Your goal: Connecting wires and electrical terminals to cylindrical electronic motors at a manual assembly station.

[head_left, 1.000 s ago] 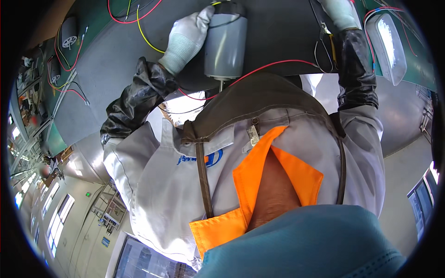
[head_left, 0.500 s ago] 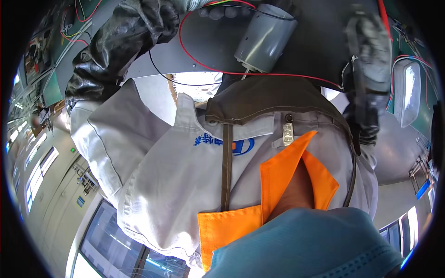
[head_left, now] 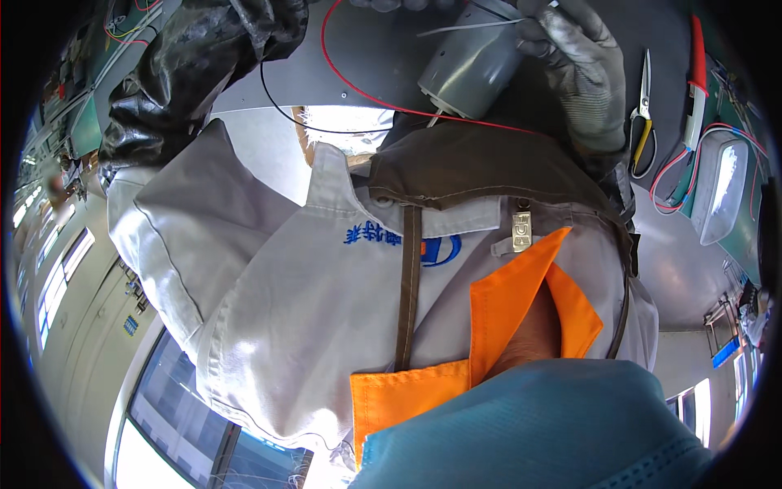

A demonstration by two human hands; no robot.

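Currently, the grey cylindrical motor (head_left: pixel 468 69) lies aslant at the near edge of the dark worktop (head_left: pixel 371 61), its thin shaft (head_left: pixel 434 119) pointing toward the wearer's brown apron (head_left: pixel 489 159). Just beside the motor's upper right side is the right hand (head_left: pixel 580 69), in a grey-white glove, with thumb and fingers pinched together on a thin white strip (head_left: pixel 468 28); that strip runs leftward across the front of the motor (whether it touches the casing, I cannot tell). Beyond the motor's left side, the left hand (head_left: pixel 391 4) shows only as a few gloved fingers cut off by the upper border, so I cannot tell whether it is spread or gripping something. Left of the motor, a red wire (head_left: pixel 342 69) curves down and then passes below the shaft end, while a black wire (head_left: pixel 281 108) loops farther out on that same side. To the motor's right, past the right hand, are scissors (head_left: pixel 644 102) with black-and-yellow handles, then a red-and-white slender tool (head_left: pixel 696 98), and, farthest from the motor, a translucent plastic box (head_left: pixel 721 191) near some coloured wires.
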